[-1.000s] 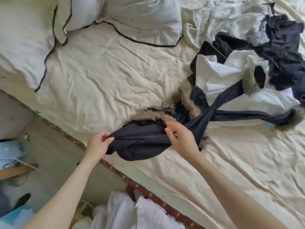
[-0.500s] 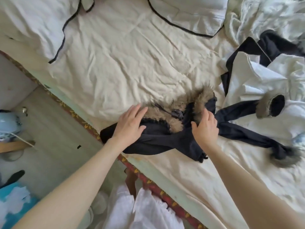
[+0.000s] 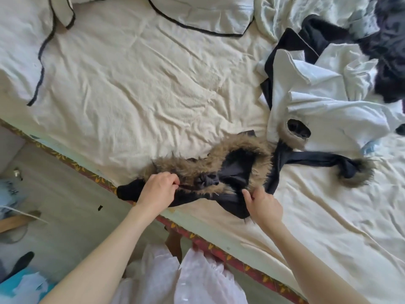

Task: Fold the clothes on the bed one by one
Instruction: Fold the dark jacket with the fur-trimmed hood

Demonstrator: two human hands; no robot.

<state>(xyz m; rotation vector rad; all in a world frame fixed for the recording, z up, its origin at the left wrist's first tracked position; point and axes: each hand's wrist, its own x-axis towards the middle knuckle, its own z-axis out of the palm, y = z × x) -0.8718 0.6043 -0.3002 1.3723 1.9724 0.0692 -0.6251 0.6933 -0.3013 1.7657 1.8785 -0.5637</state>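
Black fur-trimmed garment (image 3: 232,172) lies unfolded at lower centre near the bed's edge (image 3: 197,234), my left hand (image 3: 158,190) pinching its fur, right hand (image 3: 264,205) gripping its dark hem; white-and-black heap (image 3: 324,91) upper right untouched, so barely begun.

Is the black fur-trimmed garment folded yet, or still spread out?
Not folded. The black fur-trimmed garment lies bunched at the bed edge, sleeves trailing right, left hand gripping it, right hand on it.
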